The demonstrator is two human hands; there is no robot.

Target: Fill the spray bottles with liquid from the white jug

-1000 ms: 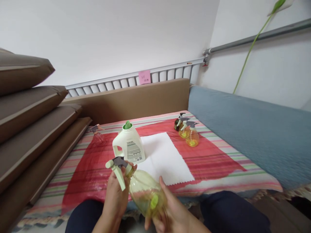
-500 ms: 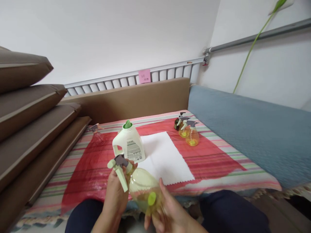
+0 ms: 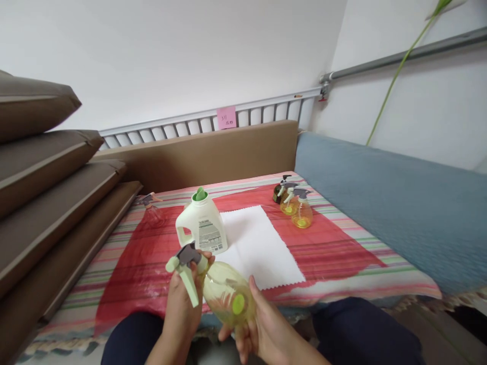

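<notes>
Spray bottle [image 3: 222,286] up off the surface, tilted above the near edge of the striped cover [image 3: 403,284], and its base has just swung round a touch: the yellow-green disc [image 3: 238,304] faces us more squarely than half a second ago. Left hand [image 3: 177,300] clasped around the neck, under the trigger head [image 3: 188,253]; right hand [image 3: 262,319] cupping the base end, thumb along the side, fingers less wrapped around than a moment ago. So the left looks to be doing the steadying, I'd judge, with the right guiding the bottom. Beyond, the white jug [image 3: 198,218], green spout [image 3: 200,194] uncovered; whether it rests on the white cloth [image 3: 258,248] I can't tell. Towards the far-right corner, a dark pump bottle [image 3: 277,194] and two yellow spray bottles [image 3: 303,215]; at the far-left corner, a pink spray bottle [image 3: 153,215].
</notes>
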